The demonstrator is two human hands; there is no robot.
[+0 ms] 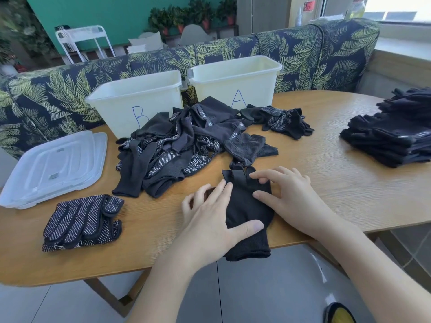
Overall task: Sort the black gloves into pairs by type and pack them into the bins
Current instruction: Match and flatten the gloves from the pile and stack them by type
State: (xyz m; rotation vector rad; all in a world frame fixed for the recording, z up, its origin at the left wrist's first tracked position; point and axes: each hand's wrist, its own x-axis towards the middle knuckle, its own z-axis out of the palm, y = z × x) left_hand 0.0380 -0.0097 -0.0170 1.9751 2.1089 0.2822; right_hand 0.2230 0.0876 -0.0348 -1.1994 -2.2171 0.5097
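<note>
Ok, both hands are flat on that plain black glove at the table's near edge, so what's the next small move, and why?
Probably slide the plain black glove away from the edge: its cuff overhangs the table. The left hand and right hand press it flat with straight fingers, so it looks smoothed and ready for a match from the unsorted pile.

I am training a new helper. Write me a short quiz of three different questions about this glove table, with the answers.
1. True or false: both hands rest on the plain black glove.
2. Which bin stands further to the person's left: A or B?
3. What lies on the table left of bin B?

Key
1. True: left hand and right hand press it flat.
2. B.
3. The clear lids.
</note>
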